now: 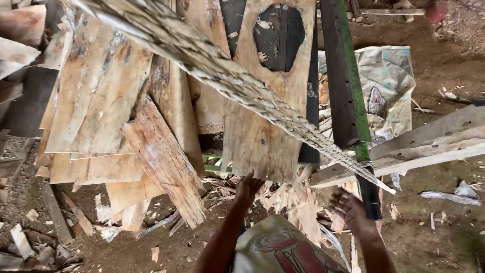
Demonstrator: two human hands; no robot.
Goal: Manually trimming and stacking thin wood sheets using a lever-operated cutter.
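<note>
Seen from above, two hands worked at a heap of wood scraps: the left hand point(247, 188) closed on the lower edge of a plywood sheet with an oval hole point(267, 108), the right hand point(352, 212) blurred, fingers spread open, beneath one braided rope point(242, 83) cut off at top.

Both forearms bare, no sleeves, gloves, rings or watch showing on left hand point(247, 189) or right hand point(353, 212). Pale grey-cream shirt point(283, 250) at the lower edge. Shirt carries a red print outlined in dark lines.
</note>
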